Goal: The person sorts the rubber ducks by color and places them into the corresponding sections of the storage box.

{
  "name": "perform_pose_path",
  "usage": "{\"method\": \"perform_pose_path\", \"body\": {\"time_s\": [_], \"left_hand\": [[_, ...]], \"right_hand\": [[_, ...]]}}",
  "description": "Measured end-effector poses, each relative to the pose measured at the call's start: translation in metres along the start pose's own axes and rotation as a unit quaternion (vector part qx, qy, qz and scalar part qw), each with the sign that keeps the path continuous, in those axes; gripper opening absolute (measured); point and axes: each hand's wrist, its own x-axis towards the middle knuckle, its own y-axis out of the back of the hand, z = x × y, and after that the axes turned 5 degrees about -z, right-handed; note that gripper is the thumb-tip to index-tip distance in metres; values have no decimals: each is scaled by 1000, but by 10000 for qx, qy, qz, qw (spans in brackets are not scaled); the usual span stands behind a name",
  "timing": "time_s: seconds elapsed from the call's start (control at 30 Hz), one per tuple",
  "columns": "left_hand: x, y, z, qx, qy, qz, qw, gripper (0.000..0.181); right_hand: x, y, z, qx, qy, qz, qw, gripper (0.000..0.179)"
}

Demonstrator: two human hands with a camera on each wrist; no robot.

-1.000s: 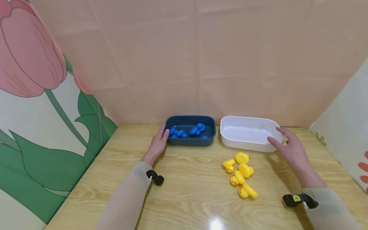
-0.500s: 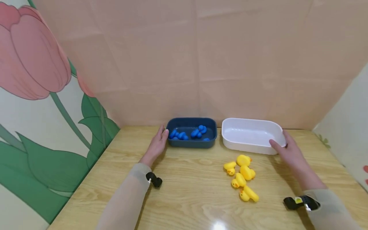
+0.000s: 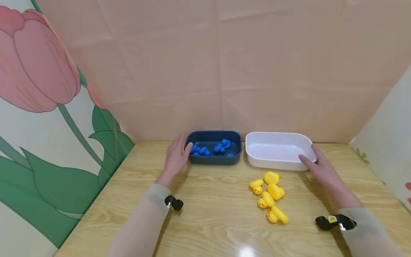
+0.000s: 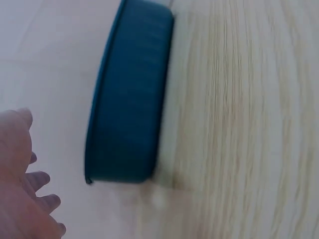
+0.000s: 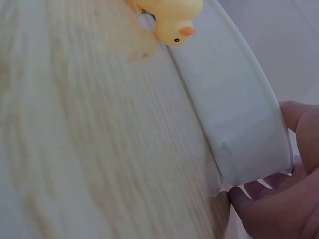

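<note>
Navy tray (image 3: 213, 160) holds blue toys (image 3: 219, 149); left hand (image 3: 175, 157) spread beside it, right hand (image 3: 322, 168) gripping white tray's (image 3: 273, 162) end.

A creased pink-beige backdrop (image 3: 257, 64) is standing behind the wood-grain tabletop (image 3: 205, 214), which is reflecting a light spot (image 3: 246, 252). The left panel (image 3: 19, 125) is displaying a pink tulip print (image 3: 45, 66); the right panel (image 3: 391, 121), a green leaf print (image 3: 363, 156).

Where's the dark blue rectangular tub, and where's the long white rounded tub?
Dark blue rectangular tub (image 3: 213, 160): head view, on its front wall.
Long white rounded tub (image 3: 276, 165): head view, on its front wall.
</note>
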Motion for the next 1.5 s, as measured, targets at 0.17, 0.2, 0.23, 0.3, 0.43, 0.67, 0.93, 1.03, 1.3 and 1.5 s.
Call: {"method": "perform_pose_path", "body": {"time_s": [0.17,0.2,0.23,0.3,0.43,0.67,0.93,1.03,1.3,1.5], "left_hand": [[-9,2,19,298,-533,56,9981,67],[-11,2,23,276,-629,53,9976,66],[-14,2,29,214,-742,42,9970,64],[-18,1,40,56,-930,-20,9956,63],[-25,-8,63,-131,-1195,-304,9923,63],[-41,-36,94,-168,-1354,-946,9861,66],[-52,-60,112,-677,-978,-1758,9772,69],[-52,-66,115,-962,-924,-1973,9712,69],[-55,-83,119,-1178,-829,-2487,9578,72],[-55,-96,121,-1047,-1040,-2567,9552,72]], "right_hand": [[3,-4,-3,-65,98,-9,9999,101],[4,-5,-4,-67,110,-18,9999,101],[4,-7,-4,-68,117,-26,9999,102],[5,-8,-5,-46,133,-33,9999,103],[8,-11,-6,23,180,-7,9998,103],[12,-18,-4,84,360,27,9993,103],[13,-18,3,354,439,63,9984,101],[14,-16,4,567,523,115,9970,100],[13,-16,0,756,453,10,9961,105],[10,-19,-4,720,342,-81,9968,107]]}}
